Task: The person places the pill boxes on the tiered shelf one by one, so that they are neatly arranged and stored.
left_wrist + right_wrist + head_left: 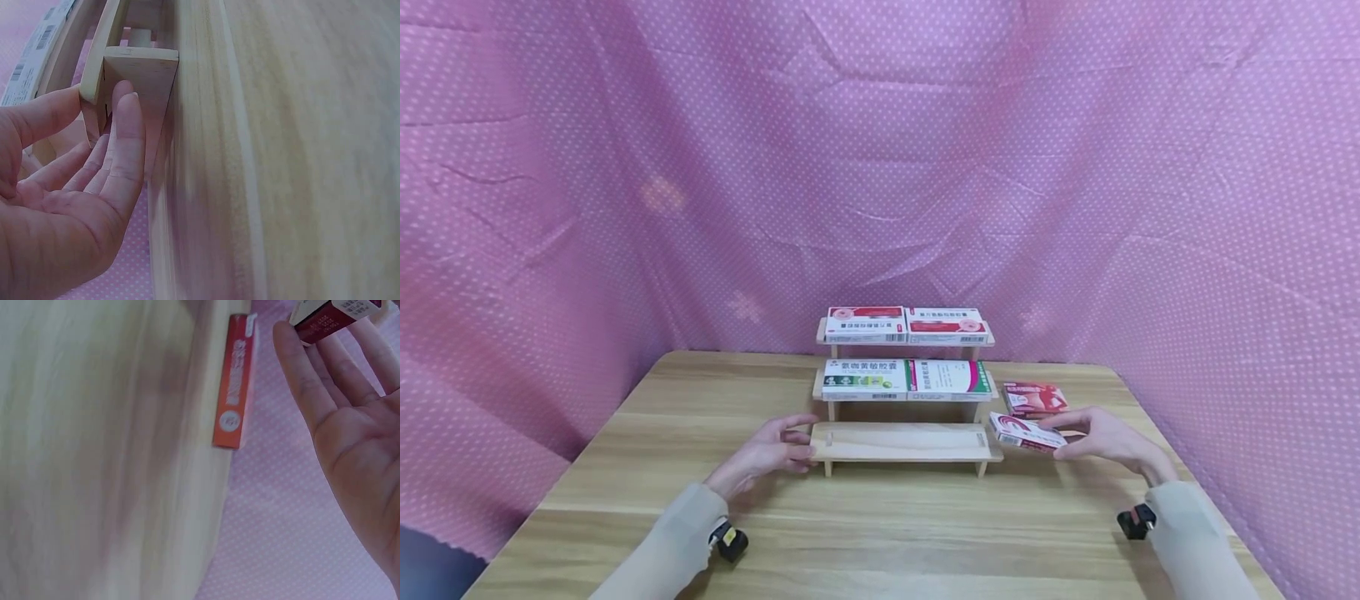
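A pink dotted curtain (625,208) hangs behind and around a wooden table (880,533). At its far middle stands a three-step rack (906,442): two boxes on the top step (906,326), two on the middle step (906,379), the near, lowest step bare. Right of the rack a red box (1035,399) lies flat on the table.

The left hand (769,454) rests at the left end of the bottom step, fingers (128,131) nearly straight and loosely spread, tips touching the step's end and leg; it grips nothing. The right hand (1108,439) is just right of the rack with a white-and-red box (1026,432) at its fingertips (300,375), tilted and off the table; the fingers are only slightly bent, and how firmly they hold it cannot be told.

I judge the step in hand to be setting this box on the bare step. To do it well, keep the left hand steadying the rack, level the box, and slide it in from the right without knocking the step above.
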Action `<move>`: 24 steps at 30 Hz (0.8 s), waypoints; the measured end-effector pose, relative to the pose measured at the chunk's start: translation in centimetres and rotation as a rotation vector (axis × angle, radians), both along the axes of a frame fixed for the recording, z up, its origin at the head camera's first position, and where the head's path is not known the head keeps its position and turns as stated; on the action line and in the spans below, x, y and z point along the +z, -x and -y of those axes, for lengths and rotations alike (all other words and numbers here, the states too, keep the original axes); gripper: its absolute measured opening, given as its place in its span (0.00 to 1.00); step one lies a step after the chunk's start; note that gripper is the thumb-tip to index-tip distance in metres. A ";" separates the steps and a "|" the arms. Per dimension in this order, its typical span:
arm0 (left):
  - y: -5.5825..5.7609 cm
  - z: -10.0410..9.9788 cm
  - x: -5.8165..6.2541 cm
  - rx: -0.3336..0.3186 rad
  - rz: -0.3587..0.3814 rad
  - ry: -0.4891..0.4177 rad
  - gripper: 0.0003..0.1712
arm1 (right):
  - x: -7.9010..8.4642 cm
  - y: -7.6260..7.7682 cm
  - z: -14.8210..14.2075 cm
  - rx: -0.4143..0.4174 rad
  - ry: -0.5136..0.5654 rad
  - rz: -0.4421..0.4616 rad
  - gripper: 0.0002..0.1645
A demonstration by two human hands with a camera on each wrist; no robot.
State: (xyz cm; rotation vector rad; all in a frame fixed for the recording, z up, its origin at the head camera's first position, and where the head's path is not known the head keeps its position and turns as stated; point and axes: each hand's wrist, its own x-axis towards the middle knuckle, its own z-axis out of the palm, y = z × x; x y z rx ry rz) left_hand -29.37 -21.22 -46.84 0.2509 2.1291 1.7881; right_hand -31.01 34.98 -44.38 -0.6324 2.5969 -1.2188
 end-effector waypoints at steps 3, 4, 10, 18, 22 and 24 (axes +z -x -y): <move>0.1 0.0 0.0 0.007 0.000 0.001 0.41 | 0.3 -0.1 0.7 0.022 0.019 0.018 0.30; 0.2 0.0 0.0 0.010 -0.001 0.001 0.41 | 0.4 -0.2 0.9 0.025 0.025 0.030 0.30; 0.2 -0.1 0.0 0.018 0.002 -0.012 0.41 | 0.5 -0.2 2.7 0.072 0.043 0.040 0.28; 0.0 0.1 0.1 -0.008 -0.011 0.012 0.41 | 0.2 0.0 4.9 0.098 0.096 0.024 0.27; 0.0 0.1 0.1 -0.016 -0.027 0.018 0.41 | 0.1 -0.2 6.0 0.077 0.080 0.020 0.27; 0.0 0.0 0.2 -0.013 -0.023 0.021 0.41 | 0.0 -0.2 6.6 0.070 0.078 0.025 0.27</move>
